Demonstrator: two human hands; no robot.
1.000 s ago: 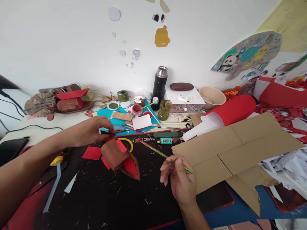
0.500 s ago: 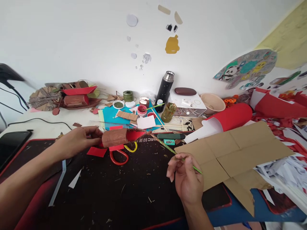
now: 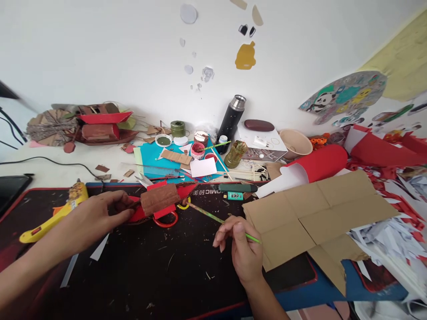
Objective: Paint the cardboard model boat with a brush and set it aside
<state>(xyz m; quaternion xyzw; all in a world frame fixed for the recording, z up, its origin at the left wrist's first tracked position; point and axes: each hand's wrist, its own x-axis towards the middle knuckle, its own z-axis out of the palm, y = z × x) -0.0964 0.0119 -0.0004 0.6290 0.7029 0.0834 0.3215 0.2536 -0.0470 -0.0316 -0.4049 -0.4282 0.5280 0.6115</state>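
Big black desk mat with red edging [image 3: 173,275] covers most of the worktop, a flat brown cardboard sheet [image 3: 320,209] lying on its right end. On the mat's far middle sits a small brown-and-red cardboard boat model [image 3: 160,201], long axis running left-right, pointed red bow to the right. Left hand [image 3: 90,220] has its grip closed on the boat's left end. Right hand [image 3: 242,249] pinches a thin green-handled paintbrush [image 3: 216,218], bristle tip aimed up-left, just beside the bow (can't tell if touching). Readable writing: only "OMIC" on the mat.
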